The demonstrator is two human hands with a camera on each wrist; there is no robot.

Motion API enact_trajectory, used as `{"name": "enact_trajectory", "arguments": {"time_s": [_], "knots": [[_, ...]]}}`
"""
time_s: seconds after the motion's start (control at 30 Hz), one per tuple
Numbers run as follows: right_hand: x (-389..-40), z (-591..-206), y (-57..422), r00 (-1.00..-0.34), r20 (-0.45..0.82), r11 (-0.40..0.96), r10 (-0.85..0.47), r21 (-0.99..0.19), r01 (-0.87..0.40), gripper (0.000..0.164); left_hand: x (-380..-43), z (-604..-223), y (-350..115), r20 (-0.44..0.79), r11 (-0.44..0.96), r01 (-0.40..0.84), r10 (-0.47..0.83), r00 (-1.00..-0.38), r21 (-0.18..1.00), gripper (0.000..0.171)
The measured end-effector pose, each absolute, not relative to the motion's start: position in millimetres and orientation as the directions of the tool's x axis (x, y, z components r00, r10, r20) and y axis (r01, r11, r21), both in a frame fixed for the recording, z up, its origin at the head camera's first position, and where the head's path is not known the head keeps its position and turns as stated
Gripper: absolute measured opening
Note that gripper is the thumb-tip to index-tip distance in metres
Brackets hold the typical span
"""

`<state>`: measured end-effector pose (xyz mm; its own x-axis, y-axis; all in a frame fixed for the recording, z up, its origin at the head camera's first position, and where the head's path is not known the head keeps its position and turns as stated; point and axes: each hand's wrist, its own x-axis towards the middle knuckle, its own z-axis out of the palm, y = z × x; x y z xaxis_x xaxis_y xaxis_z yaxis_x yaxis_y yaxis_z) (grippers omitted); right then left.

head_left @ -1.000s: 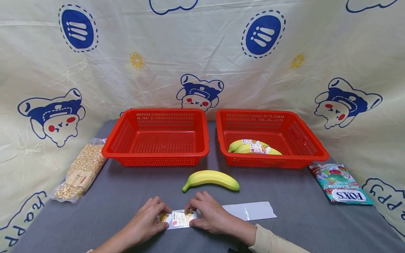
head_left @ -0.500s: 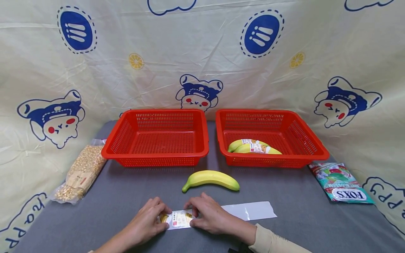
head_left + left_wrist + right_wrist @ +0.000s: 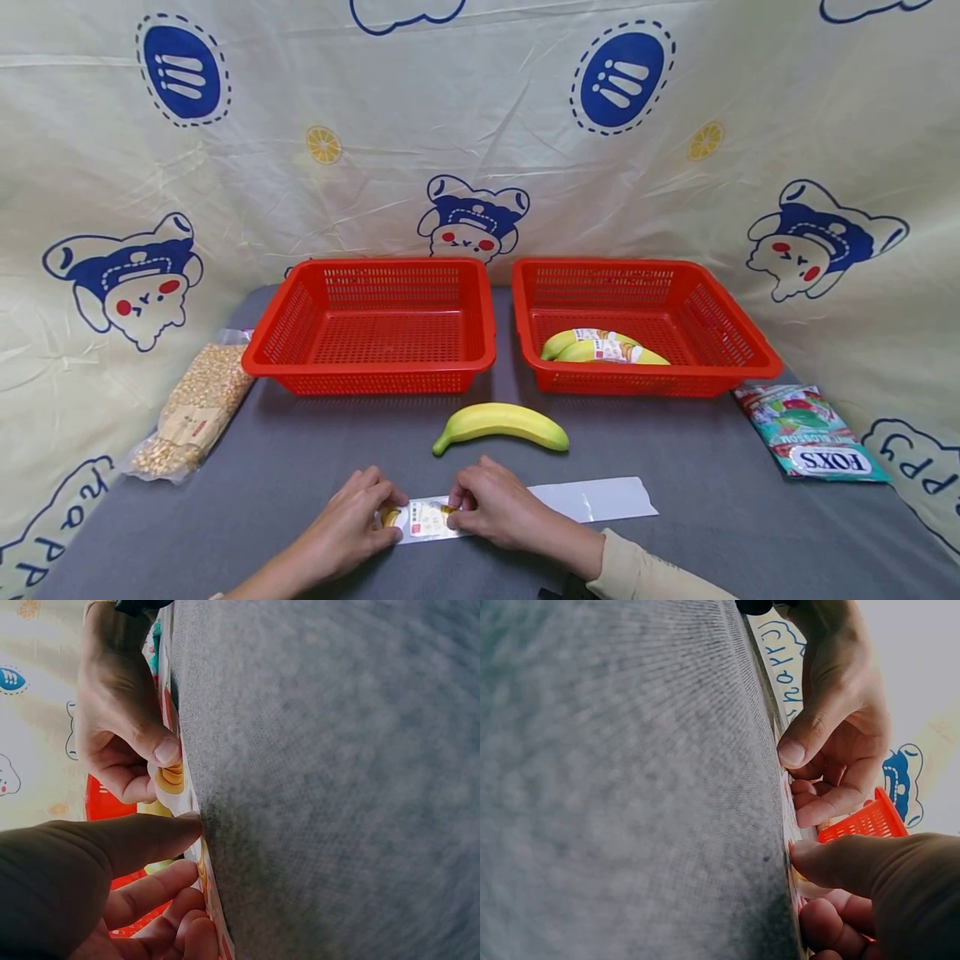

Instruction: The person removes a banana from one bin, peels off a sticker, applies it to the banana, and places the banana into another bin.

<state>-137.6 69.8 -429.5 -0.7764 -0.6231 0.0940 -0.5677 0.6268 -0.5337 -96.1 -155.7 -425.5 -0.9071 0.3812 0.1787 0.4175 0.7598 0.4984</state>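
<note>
A white backing strip (image 3: pixel 592 500) lies on the grey cloth, bearing a printed sticker (image 3: pixel 426 518) with banana pictures. My left hand (image 3: pixel 356 517) holds the strip's left end, thumb at the near edge and bent fingers at the far edge. At the sticker's right end, my right hand (image 3: pixel 498 510) pinches a corner between thumb and forefinger. The left wrist view shows that sticker end (image 3: pixel 171 780) curving up off the strip under the right thumb. Just beyond the hands lies an unlabelled yellow banana (image 3: pixel 502 421), its stem to the left.
Two red plastic baskets stand behind: the left one (image 3: pixel 367 379) has nothing in it, the right one (image 3: pixel 645 383) holds labelled bananas (image 3: pixel 611 352). A bag of corn kernels (image 3: pixel 195 408) lies at the left, a teal FOX'S bag (image 3: pixel 813 433) at the right.
My right hand's fingers have shifted and closed in at the sticker's right end, with the forefinger now nearer the thumb. The left hand and the banana have stayed in place.
</note>
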Motion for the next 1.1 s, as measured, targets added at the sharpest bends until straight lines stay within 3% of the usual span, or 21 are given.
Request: {"name": "enact_trajectory", "arguments": {"time_s": [0.23,0.43,0.7,0.93,1.1], "knots": [[-138.4,-432.3,71.1,-0.778,0.104,0.638,-0.620,-0.510,-0.577,0.013,-96.4,-425.6,-155.8,0.160,0.763,0.402,0.375,-0.913,0.507,0.027],[-137.2,-433.9,77.2,-0.723,0.183,0.565,-0.666,-0.510,-0.649,0.012,-96.5,-425.9,-155.5,0.155,0.764,0.400,0.375,-0.914,0.507,0.026],[-130.9,-422.6,90.4,-0.695,0.161,0.434,-0.701,-0.677,-0.594,0.009,-96.7,-424.6,-155.8,0.140,0.763,0.393,0.377,-0.916,0.514,0.026],[-135.2,-410.4,110.3,-0.800,0.126,0.479,-0.586,-0.742,-0.468,0.010,-95.1,-422.3,-153.5,0.214,0.767,0.441,0.386,-0.897,0.466,0.025],[-143.8,-401.7,122.6,-0.874,0.145,0.565,-0.464,-0.712,-0.418,0.016,-100.6,-412.8,-144.4,0.228,0.695,0.427,0.365,-0.903,0.578,0.023]]}}
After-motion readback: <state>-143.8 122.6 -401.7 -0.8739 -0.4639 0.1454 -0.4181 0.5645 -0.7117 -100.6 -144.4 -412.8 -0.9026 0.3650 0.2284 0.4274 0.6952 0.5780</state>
